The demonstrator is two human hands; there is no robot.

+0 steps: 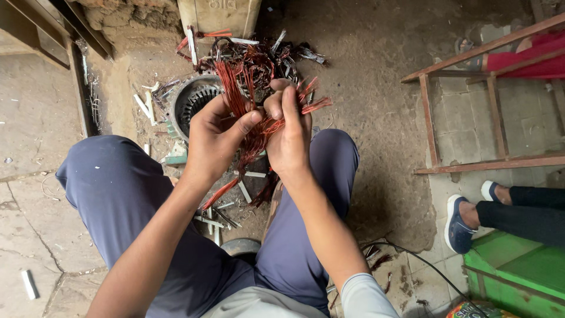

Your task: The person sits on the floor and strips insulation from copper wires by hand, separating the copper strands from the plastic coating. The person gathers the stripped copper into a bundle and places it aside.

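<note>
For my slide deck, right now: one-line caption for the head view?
Both hands, left hand and right hand, grip a bundle of copper wire above a motor stator.

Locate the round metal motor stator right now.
In the head view the motor stator lies on the dirt floor upper left of centre, just beyond the left hand, beside the pile of copper wire.

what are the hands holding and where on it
Both hands grip one bundle of copper wire. The left hand pinches its middle strands; the right hand wraps the bundle beside it, loose ends fanning out above.
</note>
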